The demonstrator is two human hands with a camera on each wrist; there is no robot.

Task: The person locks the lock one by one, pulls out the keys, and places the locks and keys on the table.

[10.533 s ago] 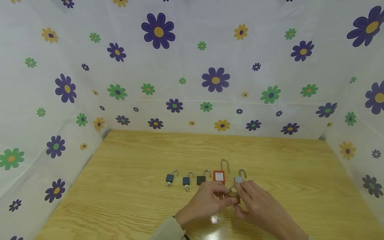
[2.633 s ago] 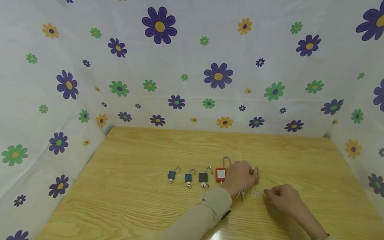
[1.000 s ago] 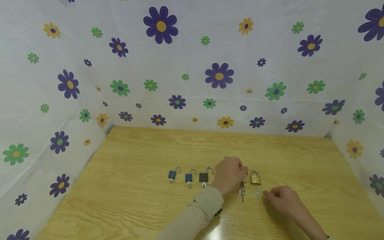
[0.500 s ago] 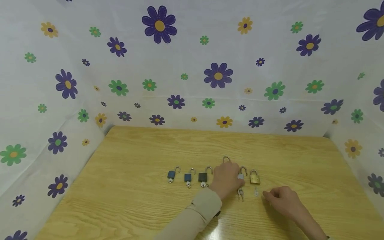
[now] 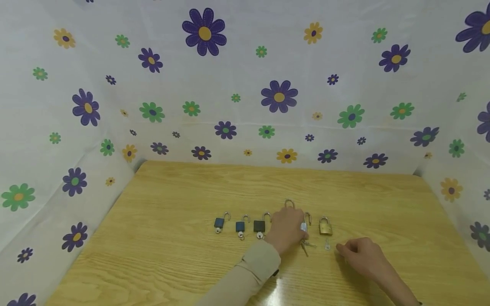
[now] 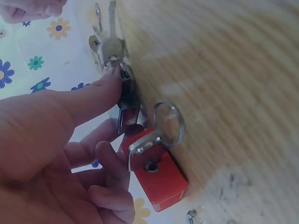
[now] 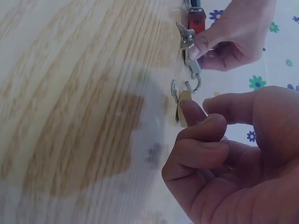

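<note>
My left hand [image 5: 285, 229] pinches a small silver padlock [image 5: 303, 227] with its shackle swung open. In the left wrist view, the thumb presses near its keyhole end, where a bunch of keys [image 6: 112, 49] hangs. Right beside it stands a red padlock [image 6: 161, 179] with a key and ring in its keyhole; in the head view the left hand mostly covers it. My right hand [image 5: 363, 255] rests on the table at the right, loosely curled and holding nothing. Nearest to it are a brass padlock [image 5: 326, 226] and a small key [image 5: 327, 245] below that lock.
Left of the hand, a dark padlock [image 5: 259, 226] and two blue padlocks, one in the middle [image 5: 240, 226] and one outermost [image 5: 219, 223], lie in a row with keys in them. Flower-printed cloth [image 5: 245, 85] walls the wooden table [image 5: 172, 263] at back and sides.
Earlier both hands held the brass padlock; it now lies at the row's right end. My left hand has moved to the silver padlock and shifted it slightly left. The right hand stays still lately.
</note>
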